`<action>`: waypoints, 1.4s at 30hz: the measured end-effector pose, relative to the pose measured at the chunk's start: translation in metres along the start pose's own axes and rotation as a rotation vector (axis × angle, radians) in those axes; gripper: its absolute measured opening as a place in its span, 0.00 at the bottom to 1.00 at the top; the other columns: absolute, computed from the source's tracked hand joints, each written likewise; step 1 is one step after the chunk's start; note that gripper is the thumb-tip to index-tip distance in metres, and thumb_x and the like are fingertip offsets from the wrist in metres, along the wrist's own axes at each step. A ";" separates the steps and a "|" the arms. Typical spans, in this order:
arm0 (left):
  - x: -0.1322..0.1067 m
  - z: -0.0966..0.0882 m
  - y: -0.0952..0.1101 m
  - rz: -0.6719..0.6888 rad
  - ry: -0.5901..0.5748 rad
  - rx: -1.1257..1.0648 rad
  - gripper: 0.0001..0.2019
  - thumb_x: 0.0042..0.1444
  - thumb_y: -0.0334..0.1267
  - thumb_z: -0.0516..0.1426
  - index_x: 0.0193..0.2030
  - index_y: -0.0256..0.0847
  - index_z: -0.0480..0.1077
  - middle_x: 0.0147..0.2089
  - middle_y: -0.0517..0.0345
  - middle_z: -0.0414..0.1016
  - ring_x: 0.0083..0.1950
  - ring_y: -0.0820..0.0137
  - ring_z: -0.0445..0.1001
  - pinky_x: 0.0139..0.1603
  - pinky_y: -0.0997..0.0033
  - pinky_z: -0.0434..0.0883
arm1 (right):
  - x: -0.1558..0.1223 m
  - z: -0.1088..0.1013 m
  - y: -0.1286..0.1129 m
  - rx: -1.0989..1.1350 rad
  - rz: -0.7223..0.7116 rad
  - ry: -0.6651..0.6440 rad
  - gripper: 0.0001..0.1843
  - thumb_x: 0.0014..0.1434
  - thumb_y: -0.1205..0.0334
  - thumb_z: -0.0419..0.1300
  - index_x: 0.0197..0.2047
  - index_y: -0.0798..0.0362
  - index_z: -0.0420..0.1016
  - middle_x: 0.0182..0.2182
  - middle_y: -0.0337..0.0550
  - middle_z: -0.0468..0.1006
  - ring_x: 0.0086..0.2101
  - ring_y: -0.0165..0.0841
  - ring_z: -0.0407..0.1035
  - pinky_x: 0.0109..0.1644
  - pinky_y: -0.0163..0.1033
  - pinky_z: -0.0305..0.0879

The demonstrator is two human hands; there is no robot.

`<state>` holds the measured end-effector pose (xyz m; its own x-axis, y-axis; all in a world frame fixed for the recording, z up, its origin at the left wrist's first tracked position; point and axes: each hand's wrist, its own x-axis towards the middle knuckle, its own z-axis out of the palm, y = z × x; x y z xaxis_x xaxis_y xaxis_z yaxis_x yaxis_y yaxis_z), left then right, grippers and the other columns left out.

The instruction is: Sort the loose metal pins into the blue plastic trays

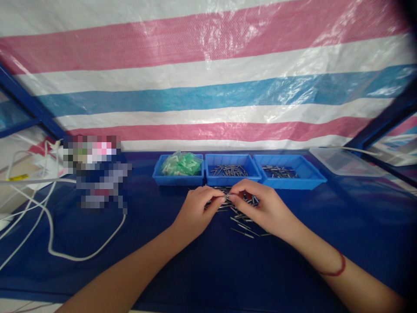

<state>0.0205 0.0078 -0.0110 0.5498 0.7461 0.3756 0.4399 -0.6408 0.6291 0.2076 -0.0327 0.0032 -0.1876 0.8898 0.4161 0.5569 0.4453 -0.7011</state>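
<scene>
Left hand (pixel 195 209) and right hand (pixel 262 208) both pinch one thin silver metal pin (pixel 227 198) just in front of the middle blue plastic tray (pixel 233 181), above the loose pin pile (pixel 243 218). Judged step: handling a single pin. The next move calls for a steady fingertip grip.

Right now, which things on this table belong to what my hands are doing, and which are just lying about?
In hand: left hand and right hand, fingers pinching one metal pin; loose pins beneath; green-parts tray; middle pin tray; right pin tray.
Lying about: white cables; clear plastic container.
</scene>
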 end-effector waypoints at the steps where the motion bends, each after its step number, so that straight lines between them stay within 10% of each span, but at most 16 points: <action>1: 0.000 -0.001 0.001 0.003 0.011 -0.018 0.07 0.61 0.37 0.54 0.38 0.42 0.74 0.38 0.59 0.78 0.41 0.68 0.74 0.43 0.70 0.66 | 0.000 0.000 0.000 -0.004 -0.009 -0.006 0.06 0.61 0.61 0.55 0.36 0.51 0.72 0.30 0.41 0.74 0.31 0.31 0.68 0.33 0.36 0.63; 19: -0.004 -0.002 0.009 -0.080 0.128 -0.248 0.06 0.59 0.37 0.56 0.36 0.39 0.73 0.35 0.58 0.76 0.36 0.72 0.73 0.39 0.74 0.69 | 0.000 0.008 0.000 0.071 -0.018 -0.153 0.09 0.64 0.61 0.52 0.34 0.52 0.72 0.29 0.41 0.75 0.32 0.31 0.70 0.36 0.36 0.67; 32: -0.002 -0.001 0.004 -0.013 0.033 -0.062 0.05 0.60 0.37 0.55 0.41 0.41 0.71 0.38 0.56 0.75 0.41 0.68 0.72 0.43 0.70 0.67 | 0.003 -0.006 0.007 0.136 0.054 0.046 0.09 0.59 0.54 0.58 0.35 0.51 0.74 0.31 0.42 0.76 0.31 0.33 0.70 0.34 0.38 0.67; 38: -0.005 0.000 -0.001 0.039 -0.101 0.251 0.12 0.60 0.44 0.56 0.50 0.48 0.72 0.49 0.55 0.72 0.51 0.62 0.66 0.50 0.59 0.61 | 0.006 -0.059 0.026 -0.416 0.082 0.448 0.07 0.58 0.58 0.57 0.31 0.51 0.72 0.27 0.42 0.75 0.28 0.34 0.68 0.35 0.40 0.64; 42: -0.006 -0.001 -0.004 0.032 -0.192 0.371 0.13 0.60 0.45 0.56 0.50 0.50 0.73 0.51 0.56 0.72 0.52 0.61 0.64 0.47 0.59 0.60 | 0.000 -0.093 0.056 -0.851 0.213 0.438 0.09 0.58 0.59 0.52 0.31 0.50 0.71 0.30 0.49 0.75 0.31 0.44 0.70 0.34 0.45 0.61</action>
<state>0.0146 0.0067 -0.0149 0.6743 0.6999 0.2357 0.6270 -0.7112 0.3179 0.3134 -0.0168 0.0181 0.2053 0.7505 0.6282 0.9741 -0.0942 -0.2058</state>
